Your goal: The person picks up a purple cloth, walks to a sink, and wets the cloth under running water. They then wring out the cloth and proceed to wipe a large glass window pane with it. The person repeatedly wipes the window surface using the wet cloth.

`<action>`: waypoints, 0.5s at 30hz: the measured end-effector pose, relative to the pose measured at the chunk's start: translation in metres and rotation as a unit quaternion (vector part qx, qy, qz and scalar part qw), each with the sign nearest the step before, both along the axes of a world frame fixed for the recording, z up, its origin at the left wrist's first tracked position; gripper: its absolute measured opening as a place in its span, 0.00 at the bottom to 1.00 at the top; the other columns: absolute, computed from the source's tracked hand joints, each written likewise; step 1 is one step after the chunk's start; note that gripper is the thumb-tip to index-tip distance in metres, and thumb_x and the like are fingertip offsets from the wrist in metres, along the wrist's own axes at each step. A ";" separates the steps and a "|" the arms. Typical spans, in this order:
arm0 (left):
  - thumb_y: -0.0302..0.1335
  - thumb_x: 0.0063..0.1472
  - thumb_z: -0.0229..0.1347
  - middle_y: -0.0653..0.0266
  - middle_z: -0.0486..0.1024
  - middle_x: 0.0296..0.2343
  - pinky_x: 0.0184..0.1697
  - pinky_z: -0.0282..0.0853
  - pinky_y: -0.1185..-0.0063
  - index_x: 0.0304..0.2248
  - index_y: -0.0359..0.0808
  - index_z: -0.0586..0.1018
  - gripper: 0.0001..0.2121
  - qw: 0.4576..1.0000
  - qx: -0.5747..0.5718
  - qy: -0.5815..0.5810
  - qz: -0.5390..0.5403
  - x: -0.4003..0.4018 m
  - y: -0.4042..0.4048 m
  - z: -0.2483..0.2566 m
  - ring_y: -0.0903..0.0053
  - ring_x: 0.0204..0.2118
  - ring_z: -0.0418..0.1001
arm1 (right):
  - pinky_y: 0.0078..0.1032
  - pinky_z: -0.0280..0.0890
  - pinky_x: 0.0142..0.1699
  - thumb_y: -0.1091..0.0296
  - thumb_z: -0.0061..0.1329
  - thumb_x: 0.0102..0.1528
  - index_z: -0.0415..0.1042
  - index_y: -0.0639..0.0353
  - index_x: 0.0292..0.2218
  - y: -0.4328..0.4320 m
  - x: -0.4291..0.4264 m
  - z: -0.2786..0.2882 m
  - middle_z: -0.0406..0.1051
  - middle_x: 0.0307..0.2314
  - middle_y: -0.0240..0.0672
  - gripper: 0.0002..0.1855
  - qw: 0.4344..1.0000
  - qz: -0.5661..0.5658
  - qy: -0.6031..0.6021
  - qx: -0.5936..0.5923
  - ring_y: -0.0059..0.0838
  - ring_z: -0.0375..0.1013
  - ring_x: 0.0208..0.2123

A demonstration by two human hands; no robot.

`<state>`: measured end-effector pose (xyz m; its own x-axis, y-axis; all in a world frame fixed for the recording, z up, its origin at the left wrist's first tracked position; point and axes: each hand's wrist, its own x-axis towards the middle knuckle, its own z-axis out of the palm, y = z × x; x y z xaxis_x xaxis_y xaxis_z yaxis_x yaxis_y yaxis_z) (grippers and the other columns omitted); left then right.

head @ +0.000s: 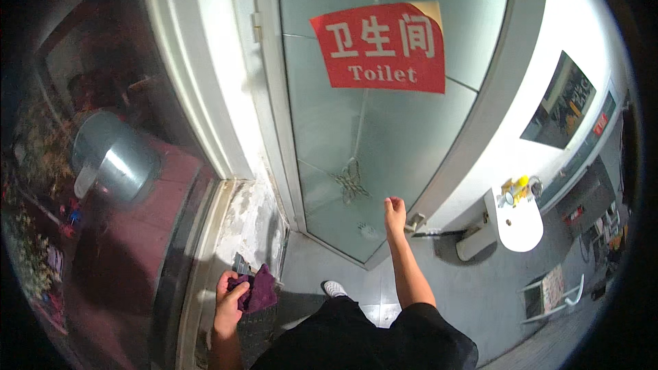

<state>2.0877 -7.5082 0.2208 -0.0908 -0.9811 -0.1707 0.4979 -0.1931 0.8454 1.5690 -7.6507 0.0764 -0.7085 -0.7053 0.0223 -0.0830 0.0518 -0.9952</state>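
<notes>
A crumpled dark purple cloth [261, 290] is gripped in my left hand [230, 298], low beside a stained white wall ledge [241, 216]. Before me stands a frosted glass door [329, 128] in a grey metal frame. A red sign [380, 79] with white writing is stuck on it, its upper right corner peeled over. My right hand [395, 211] is raised in front of the glass, fingers curled together, with no object visible in it. Just right of its wrist is the door handle [415, 222]. Whether my right hand touches the door cannot be told.
Right of the door are a white pedestal sink [520, 228] with yellow items on its rim, a wall mirror [560, 100] and a chair [547, 293]. At left, beyond a window frame [175, 56], a grey metal container [118, 159] stands near plants [31, 262].
</notes>
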 end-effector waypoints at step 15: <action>0.16 0.59 0.60 0.73 0.71 0.29 0.35 0.67 0.84 0.35 0.37 0.72 0.10 0.985 -0.049 -0.155 -0.053 -0.117 -0.164 -0.037 0.87 0.31 0.69 | 0.36 0.57 0.66 0.60 0.55 0.62 0.52 0.67 0.65 -0.105 -0.113 -0.073 0.61 0.59 0.56 0.39 0.986 -0.154 0.069 -0.008 0.47 0.62 0.62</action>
